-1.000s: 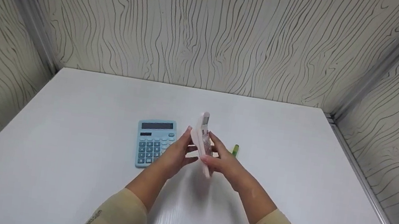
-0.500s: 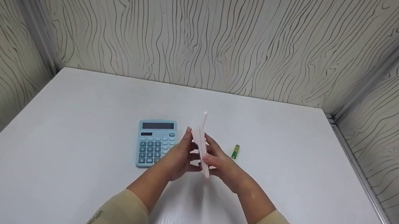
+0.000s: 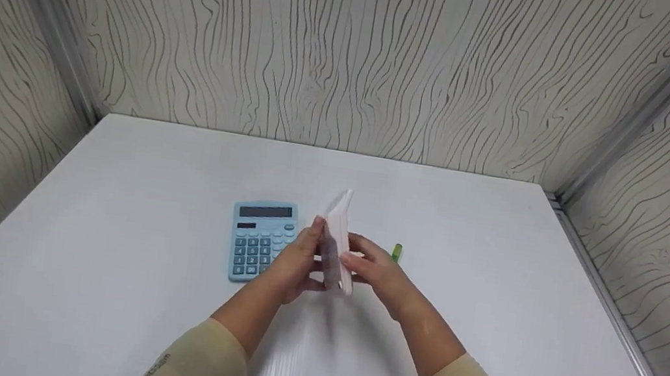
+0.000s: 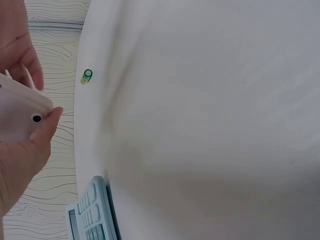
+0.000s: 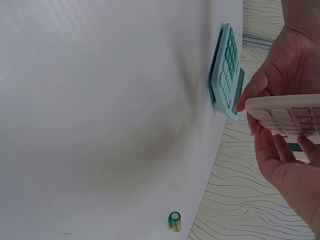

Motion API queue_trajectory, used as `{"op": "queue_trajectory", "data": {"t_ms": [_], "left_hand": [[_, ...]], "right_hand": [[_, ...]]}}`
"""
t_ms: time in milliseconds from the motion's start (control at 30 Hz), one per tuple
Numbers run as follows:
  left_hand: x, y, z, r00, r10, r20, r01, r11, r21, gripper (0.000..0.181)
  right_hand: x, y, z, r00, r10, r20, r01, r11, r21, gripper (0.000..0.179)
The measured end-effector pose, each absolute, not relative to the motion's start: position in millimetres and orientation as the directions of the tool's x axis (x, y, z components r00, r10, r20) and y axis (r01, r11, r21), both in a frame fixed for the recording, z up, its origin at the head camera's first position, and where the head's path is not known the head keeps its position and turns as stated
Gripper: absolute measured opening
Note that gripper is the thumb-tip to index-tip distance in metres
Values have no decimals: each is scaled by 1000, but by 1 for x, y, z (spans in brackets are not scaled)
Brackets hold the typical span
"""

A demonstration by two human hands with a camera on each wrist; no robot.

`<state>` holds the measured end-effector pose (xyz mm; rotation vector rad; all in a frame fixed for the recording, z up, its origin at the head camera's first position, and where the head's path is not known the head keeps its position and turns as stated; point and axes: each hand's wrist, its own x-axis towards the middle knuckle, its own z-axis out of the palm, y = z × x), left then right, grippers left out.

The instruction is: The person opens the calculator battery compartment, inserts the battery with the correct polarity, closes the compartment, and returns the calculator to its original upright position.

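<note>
A pale pink calculator (image 3: 337,241) stands on edge between both hands above the white table. Its keys show in the right wrist view, and its back, with a dark round spot near one corner, in the left wrist view. My left hand (image 3: 293,264) holds it from the left, thumb on its edge. From the other side my right hand (image 3: 381,278) grips it, thumb on the near edge. A strip of green (image 5: 296,147) shows beside the right fingers under the calculator; what it belongs to is mostly hidden.
A light blue calculator (image 3: 255,242) lies face up left of the hands, partly behind the left hand. One green battery (image 5: 174,221) is on the white table (image 3: 491,289), beyond the right hand. Wood-grain panels (image 3: 341,51) enclose the table's back and sides.
The pink calculator has turned in the hands: its display and key side faced my view a second ago, then its edge, and now its back shows. The blue calculator has stayed put.
</note>
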<state>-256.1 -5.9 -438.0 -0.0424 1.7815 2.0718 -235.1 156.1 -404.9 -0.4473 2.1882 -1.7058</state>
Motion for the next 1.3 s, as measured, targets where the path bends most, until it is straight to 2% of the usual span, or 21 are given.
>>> {"op": "queue_trajectory", "data": {"t_ms": [167,533,733,1033,1300], "left_hand": [[-258,-7,-440,-925,228,-305,-316,-14,949,86],[-258,-9,-441,-936,132,-326,-301,177,937,73],[-260,-11,-440,-937,105,-334,-306,219,927,59],[-260,-13,-442,-946,94,-310,-269,307,913,40],[-255,-9,-448,-936,103,-337,-270,406,873,39]], "right_hand": [[-235,155,-404,-941,-338,-5,-92,271,-958,51],[-242,163,-414,-997,-72,-32,9,294,-956,32],[-248,172,-419,-998,18,-58,60,373,-926,32],[-255,185,-431,-986,35,-162,159,472,-867,34],[-254,192,-442,-971,8,-240,202,569,-797,33]]}}
